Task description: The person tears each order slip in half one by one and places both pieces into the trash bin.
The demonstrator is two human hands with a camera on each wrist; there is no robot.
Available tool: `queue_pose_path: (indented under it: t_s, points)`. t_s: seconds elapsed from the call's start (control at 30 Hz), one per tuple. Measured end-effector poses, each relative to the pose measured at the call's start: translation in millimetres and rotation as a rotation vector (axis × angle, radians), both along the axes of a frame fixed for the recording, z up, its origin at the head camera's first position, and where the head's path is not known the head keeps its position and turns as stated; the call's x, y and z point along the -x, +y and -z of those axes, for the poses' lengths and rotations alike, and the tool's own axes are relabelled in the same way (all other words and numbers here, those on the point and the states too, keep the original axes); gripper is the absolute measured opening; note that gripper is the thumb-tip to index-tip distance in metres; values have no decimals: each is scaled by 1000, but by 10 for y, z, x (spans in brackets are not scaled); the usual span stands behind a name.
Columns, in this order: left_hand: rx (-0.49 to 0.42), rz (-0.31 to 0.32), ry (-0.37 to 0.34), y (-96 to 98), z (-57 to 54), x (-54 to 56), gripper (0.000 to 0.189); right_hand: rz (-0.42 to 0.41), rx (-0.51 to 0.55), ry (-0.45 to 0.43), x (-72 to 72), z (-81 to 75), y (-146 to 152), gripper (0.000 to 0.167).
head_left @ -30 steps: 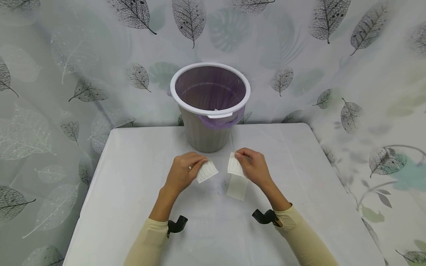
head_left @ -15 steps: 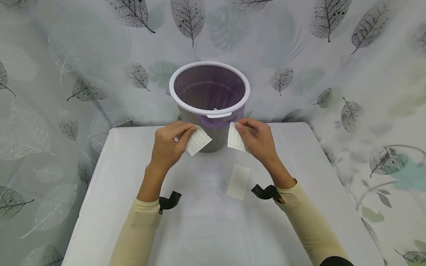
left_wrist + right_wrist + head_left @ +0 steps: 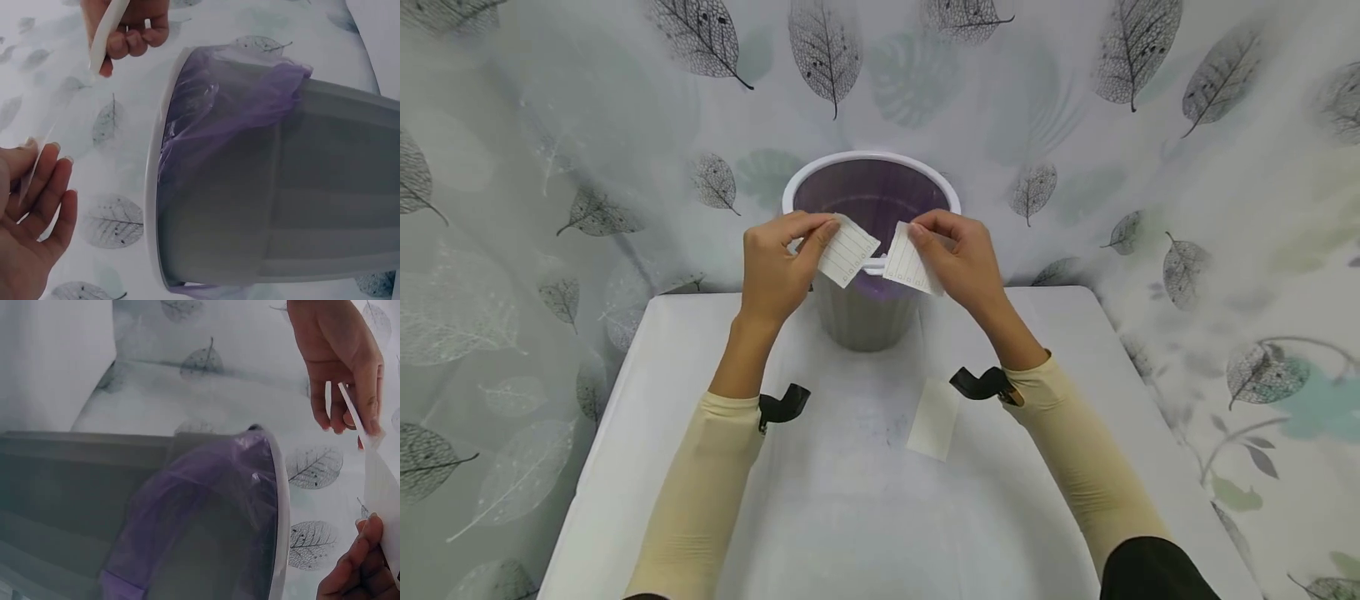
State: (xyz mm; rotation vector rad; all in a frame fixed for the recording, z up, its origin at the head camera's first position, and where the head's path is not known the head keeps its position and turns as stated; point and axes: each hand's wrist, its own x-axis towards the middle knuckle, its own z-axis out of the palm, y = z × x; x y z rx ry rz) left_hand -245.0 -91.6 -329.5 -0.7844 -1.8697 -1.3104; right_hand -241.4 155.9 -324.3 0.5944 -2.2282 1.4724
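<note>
In the head view my left hand [image 3: 782,262] pinches a small piece of lined paper [image 3: 850,252] between thumb and fingers. My right hand [image 3: 958,258] pinches a similar lined piece [image 3: 908,260], with a row of small boxes along its lower edge. Both pieces overlap the near rim of a grey bin [image 3: 867,321], and a narrow gap shows between them. The left wrist view has the left hand's paper [image 3: 39,165] edge-on, beside the bin's mouth. A purple bag [image 3: 187,494] lines the bin and folds over its rim in the right wrist view.
On the white table [image 3: 850,533], between the forearms, lies a plain off-white paper slip [image 3: 934,419]. The bin stands at the table's far edge. Behind it hangs a leaf-patterned cloth [image 3: 647,108], which also covers the sides.
Both hands have moved forward from above the table to the bin's near rim, carrying their paper pieces. Lately the pieces have come closer together. The slip on the table now shows uncovered.
</note>
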Motion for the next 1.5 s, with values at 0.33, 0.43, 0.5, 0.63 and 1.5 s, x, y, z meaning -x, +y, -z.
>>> queue_pose_path:
  t_s: [0.33,0.43,0.5,0.63,1.5]
  points:
    - [7,-90,-53,70,-79,278,13,53,-90,-36,416,-103,-30,18]
    - [30,-128,-72,67,-69,346,15,80,-118,-53,480,-132,-31,19]
    - [37,-147,-93,65,-55,387,16,97,-137,-64,514,-144,-37,19]
    - [59,-161,-129,75,-15,469,16,130,-198,-65,588,-145,-68,19]
    - [231,-141,-205,60,140,579,25,33,-381,-48,680,-3,-115,20]
